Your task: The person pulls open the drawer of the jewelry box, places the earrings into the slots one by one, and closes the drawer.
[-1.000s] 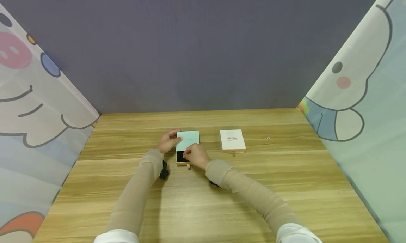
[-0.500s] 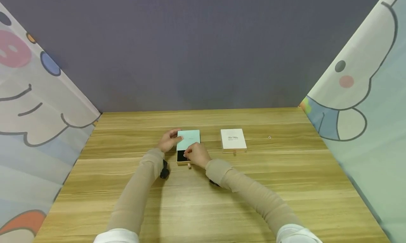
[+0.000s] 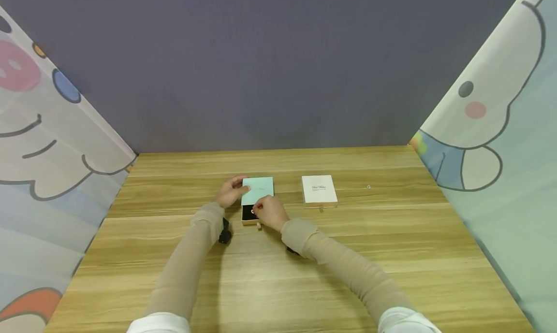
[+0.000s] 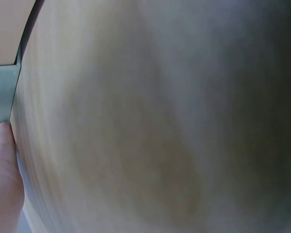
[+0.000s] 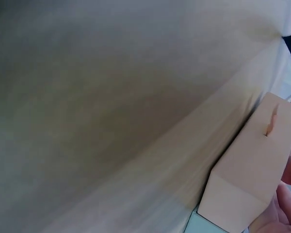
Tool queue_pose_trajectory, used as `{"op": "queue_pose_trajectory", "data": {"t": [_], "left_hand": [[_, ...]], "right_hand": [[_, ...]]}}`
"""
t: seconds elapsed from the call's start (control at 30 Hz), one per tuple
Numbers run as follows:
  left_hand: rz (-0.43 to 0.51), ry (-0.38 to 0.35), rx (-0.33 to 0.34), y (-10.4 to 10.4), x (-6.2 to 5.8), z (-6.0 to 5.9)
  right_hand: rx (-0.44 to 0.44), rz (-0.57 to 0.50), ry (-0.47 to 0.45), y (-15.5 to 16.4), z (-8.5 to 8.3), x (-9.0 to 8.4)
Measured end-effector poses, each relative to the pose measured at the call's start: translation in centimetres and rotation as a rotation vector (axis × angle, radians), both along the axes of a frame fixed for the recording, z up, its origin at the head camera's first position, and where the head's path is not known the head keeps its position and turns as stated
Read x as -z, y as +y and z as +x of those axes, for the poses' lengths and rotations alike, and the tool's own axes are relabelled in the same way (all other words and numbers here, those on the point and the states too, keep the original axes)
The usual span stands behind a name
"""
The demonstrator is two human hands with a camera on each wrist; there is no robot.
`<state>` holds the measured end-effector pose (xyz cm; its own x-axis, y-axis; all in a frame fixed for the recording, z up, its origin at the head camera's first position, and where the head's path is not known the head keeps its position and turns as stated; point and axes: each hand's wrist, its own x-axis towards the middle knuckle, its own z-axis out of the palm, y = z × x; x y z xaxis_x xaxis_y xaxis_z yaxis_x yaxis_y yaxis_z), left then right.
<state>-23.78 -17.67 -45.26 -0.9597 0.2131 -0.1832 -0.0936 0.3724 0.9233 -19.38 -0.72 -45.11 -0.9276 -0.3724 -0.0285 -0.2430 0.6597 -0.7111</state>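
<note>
A mint-green drawer box (image 3: 258,190) lies on the table with its drawer (image 3: 250,222) partly pulled out, showing a black lining. My left hand (image 3: 229,193) grips the sleeve of the box from its left side, thumb on the top. The left wrist view has the fingers (image 4: 5,141) against the box's side. My right hand (image 3: 271,212) is over the drawer, thumb and finger pinching a small silvery ring (image 3: 253,210) at the black lining. In the right wrist view, the drawer's pale front (image 5: 252,160) carries a ribbon tab (image 5: 271,122).
A white drawer box (image 3: 319,190) with black lettering stands to the right, its drawer pushed in. Farther right on the wooden table (image 3: 270,275) lies another small silvery ring-like piece (image 3: 368,187). A grey wall (image 3: 278,72) rises behind the table, with cartoon-printed sheets at both sides.
The right fingers shift slightly at the black lining with the small ring. My left hand stays on the box, and the drawer remains pulled out about as far.
</note>
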Motion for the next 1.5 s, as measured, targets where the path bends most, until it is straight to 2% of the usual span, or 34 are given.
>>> {"op": "queue_pose_trajectory", "data": {"t": [0.13,0.2,0.23,0.4,0.47,0.67,0.97,1.1,1.33,1.5], "left_hand": [[-0.007,0.014,0.007,-0.5,1.5,-0.7],[0.001,0.009,0.001,-0.5,1.7,-0.8],[0.001,0.008,0.000,-0.5,1.7,-0.8],[0.015,-0.010,0.006,0.2,-0.3,0.1],[0.021,-0.018,0.006,0.3,-0.5,0.2],[0.013,-0.008,-0.001,-0.4,1.7,-0.9],[0.014,-0.001,-0.005,-0.4,1.7,-1.2],[0.005,0.002,-0.004,-0.3,1.4,-1.0],[0.015,-0.014,-0.007,0.4,-1.4,0.7],[0.015,0.001,0.006,0.4,-1.6,0.9]], "right_hand": [[0.010,-0.010,-0.042,-0.1,0.0,-0.2],[0.012,-0.005,-0.057,-0.1,0.0,-0.2],[0.015,0.002,-0.061,-0.1,-0.1,-0.2],[0.029,0.031,-0.059,-0.2,0.0,-0.3],[0.025,0.033,-0.061,-0.1,0.1,-0.3],[0.006,0.027,-0.050,0.0,0.2,-0.2],[-0.038,0.013,-0.055,0.2,0.2,-0.4],[-0.026,0.068,0.002,0.0,0.4,-0.4],[-0.017,0.124,0.108,-0.4,0.6,0.0],[-0.018,0.120,0.138,-0.6,0.6,0.3]]}}
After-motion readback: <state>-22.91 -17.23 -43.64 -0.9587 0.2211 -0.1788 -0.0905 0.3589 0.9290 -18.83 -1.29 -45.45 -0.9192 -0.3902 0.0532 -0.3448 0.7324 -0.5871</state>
